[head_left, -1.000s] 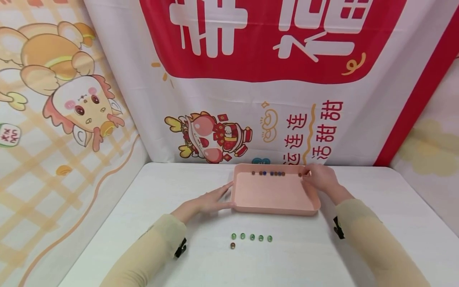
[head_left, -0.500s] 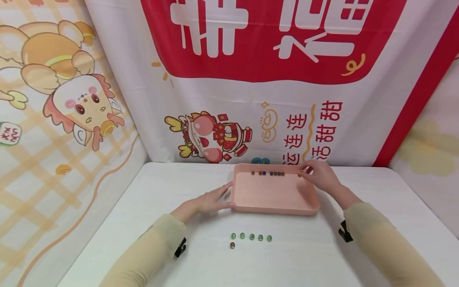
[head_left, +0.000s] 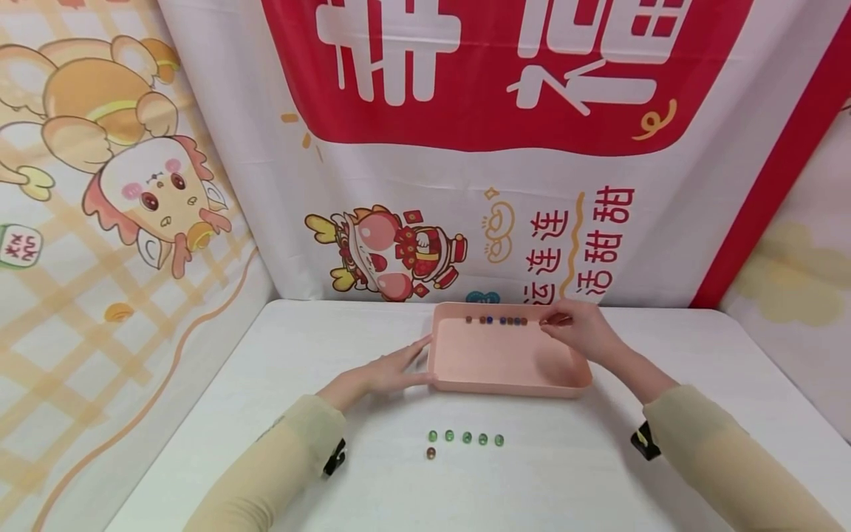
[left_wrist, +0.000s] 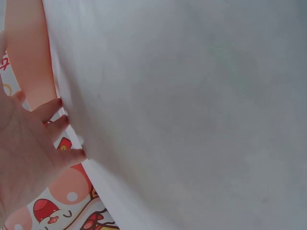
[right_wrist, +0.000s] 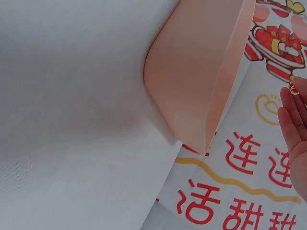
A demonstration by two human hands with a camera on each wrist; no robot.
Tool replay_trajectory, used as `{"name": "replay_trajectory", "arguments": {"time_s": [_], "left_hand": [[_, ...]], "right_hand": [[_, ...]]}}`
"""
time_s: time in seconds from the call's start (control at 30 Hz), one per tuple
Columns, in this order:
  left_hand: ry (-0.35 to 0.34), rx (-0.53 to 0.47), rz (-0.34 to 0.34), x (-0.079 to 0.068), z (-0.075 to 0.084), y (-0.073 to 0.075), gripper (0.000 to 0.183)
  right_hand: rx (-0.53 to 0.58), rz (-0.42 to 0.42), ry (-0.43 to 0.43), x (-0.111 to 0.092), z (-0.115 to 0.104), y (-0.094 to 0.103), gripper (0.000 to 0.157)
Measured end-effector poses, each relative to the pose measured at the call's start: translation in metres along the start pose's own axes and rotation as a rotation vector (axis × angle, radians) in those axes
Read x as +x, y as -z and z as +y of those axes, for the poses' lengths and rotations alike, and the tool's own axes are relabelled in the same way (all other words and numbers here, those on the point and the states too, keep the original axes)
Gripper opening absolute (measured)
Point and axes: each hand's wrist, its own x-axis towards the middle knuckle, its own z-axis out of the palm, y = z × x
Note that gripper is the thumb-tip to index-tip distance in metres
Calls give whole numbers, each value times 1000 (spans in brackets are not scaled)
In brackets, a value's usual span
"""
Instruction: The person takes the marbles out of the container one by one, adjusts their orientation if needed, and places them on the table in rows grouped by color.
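A shallow pink tray (head_left: pixel 505 355) lies near the back of the white table. My left hand (head_left: pixel 392 372) rests against its left end, thumb and fingers spread and fairly straight; the left wrist view shows these fingers (left_wrist: pixel 57 125) too. Over the tray's far right part, my right hand (head_left: pixel 580 331) pinches a small glass marble (right_wrist: pixel 294 89) between thumb and fingertips. To the left of those fingertips, several brown and blue marbles (head_left: pixel 510 321) form a broken row along the tray's far side.
In front of the tray, several green marbles (head_left: pixel 467 438) sit in a row on the table (head_left: pixel 565 473). One brown marble (head_left: pixel 431 454) lies just below the row's left end. A printed cloth (head_left: pixel 412 170) hangs directly behind the tray.
My right hand has shifted left along the tray's far side, taking the marble from near the right end closer to the row. My left hand has stayed put.
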Motion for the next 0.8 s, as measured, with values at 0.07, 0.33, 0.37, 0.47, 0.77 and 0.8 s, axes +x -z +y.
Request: {"name": "replay_trajectory", "arguments": {"time_s": [0.07, 0.33, 0.37, 0.47, 0.77, 0.8], "left_hand": [[4, -3, 0, 0, 0, 0, 87], [8, -4, -6, 0, 0, 1, 88], [3, -6, -6, 0, 0, 1, 88], [-3, -7, -7, 0, 0, 1, 89], [-4, -5, -7, 0, -1, 1, 89], [-7, -3, -5, 1, -1, 1, 89]], "right_hand": [[11, 3, 23, -2, -6, -1, 15], [42, 1, 93, -9, -27, -7, 18], [45, -1, 101, -10, -29, -8, 18], [54, -6, 129, -14, -37, -11, 18], [135, -43, 261, -23, -57, -26, 22], [134, -45, 277, -24, -60, -28, 21]]}}
